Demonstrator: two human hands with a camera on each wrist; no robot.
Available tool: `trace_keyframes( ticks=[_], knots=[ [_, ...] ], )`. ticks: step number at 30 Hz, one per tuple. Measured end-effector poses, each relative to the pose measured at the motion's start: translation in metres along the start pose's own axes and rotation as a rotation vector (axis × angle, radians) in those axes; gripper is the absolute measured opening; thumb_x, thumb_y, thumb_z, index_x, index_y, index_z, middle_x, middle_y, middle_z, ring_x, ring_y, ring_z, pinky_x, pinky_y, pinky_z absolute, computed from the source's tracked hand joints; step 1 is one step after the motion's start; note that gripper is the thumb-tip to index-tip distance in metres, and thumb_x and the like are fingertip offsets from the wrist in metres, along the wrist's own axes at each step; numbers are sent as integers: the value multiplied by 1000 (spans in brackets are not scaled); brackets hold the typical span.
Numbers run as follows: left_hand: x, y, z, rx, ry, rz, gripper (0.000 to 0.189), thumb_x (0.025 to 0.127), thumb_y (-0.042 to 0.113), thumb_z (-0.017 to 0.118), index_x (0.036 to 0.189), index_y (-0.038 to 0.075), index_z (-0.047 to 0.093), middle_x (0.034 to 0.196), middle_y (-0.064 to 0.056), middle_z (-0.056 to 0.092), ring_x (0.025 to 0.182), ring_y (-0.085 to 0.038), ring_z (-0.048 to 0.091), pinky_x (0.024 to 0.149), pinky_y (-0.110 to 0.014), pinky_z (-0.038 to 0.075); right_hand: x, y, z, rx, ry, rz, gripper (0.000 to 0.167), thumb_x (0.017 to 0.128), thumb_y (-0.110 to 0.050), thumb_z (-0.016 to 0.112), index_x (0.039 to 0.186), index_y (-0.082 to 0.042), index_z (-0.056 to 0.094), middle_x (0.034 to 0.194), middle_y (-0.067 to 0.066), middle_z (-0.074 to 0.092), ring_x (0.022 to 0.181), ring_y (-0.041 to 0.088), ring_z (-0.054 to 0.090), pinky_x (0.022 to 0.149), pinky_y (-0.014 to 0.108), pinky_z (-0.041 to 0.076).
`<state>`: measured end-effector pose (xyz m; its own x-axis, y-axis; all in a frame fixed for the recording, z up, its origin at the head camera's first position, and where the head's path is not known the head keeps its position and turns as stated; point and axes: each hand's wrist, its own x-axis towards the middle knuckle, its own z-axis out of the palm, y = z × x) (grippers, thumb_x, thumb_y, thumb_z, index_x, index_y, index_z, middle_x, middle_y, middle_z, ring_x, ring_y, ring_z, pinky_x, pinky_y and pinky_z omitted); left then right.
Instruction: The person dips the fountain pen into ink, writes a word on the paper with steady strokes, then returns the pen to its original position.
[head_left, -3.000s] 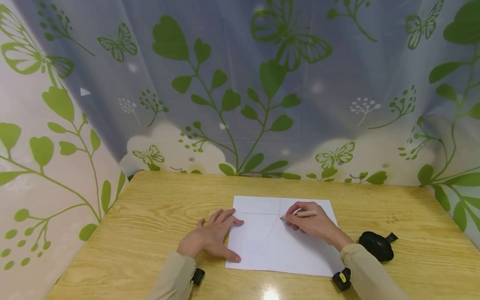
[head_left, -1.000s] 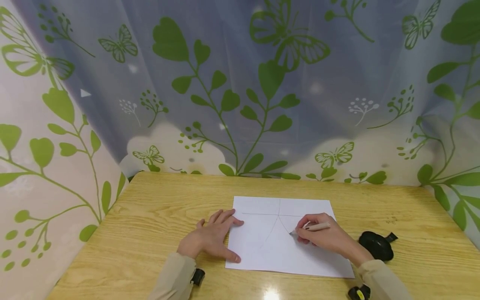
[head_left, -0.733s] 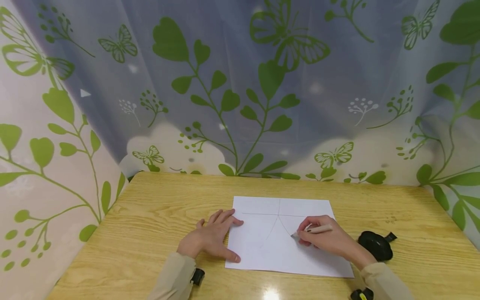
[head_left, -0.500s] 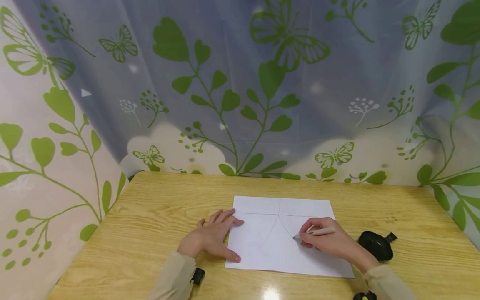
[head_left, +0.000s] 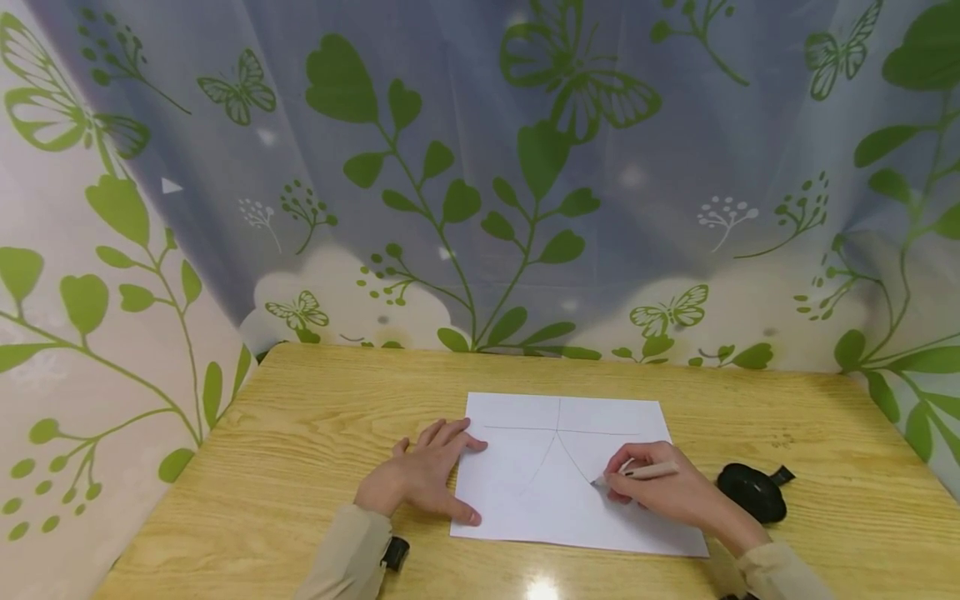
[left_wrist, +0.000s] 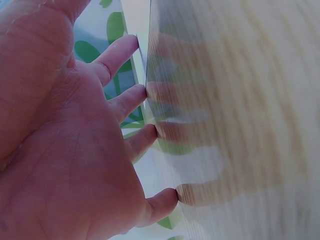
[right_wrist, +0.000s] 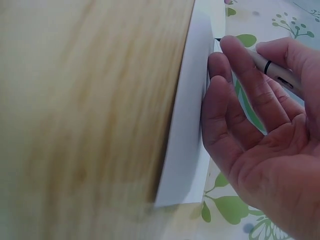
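Note:
A white sheet of paper (head_left: pixel 517 517) lies on the wooden table, carrying thin lines: a long horizontal one, a short vertical one above it, and two slanting down from the crossing. My right hand (head_left: pixel 678 485) pinches a pale-barrelled pen (head_left: pixel 656 470), its dark tip at the lower end of the right slanting line. From the right wrist view, the pen (right_wrist: pixel 277 75) sits between thumb and fingers, a black ring round its barrel. My left hand (head_left: pixel 422 475) spreads its fingers across the paper's left edge; in the left wrist view, several fingertips of that hand (left_wrist: pixel 80 145) touch down.
To the right of the paper rests a rounded black object (head_left: pixel 752 493) with a short strap, close to my right forearm. A curtain (head_left: pixel 480 183) printed with green leaves and butterflies hangs behind the table (head_left: pixel 337 392). Black devices are worn at both wrists.
My right hand has moved the pen from the lines' crossing down and to the right, and the right slanting line has appeared and lengthened behind it. My left hand stays put.

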<state>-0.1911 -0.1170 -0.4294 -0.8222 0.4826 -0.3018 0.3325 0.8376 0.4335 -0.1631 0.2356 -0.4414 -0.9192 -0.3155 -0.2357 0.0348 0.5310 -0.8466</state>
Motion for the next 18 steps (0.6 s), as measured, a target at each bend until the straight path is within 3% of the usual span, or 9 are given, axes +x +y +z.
trace_keyframes(
  ticks=[18],
  knots=[
    [-1,1,0,1,-1,-5,91,73,57,87,148,32,43,173,0,16,159,-37,12,114,-80,14,-13,2,-4,-25,-11,24,24,96,-30,70,102,-7,70,86,3,75,73,14,63,60,25,51]
  ],
)
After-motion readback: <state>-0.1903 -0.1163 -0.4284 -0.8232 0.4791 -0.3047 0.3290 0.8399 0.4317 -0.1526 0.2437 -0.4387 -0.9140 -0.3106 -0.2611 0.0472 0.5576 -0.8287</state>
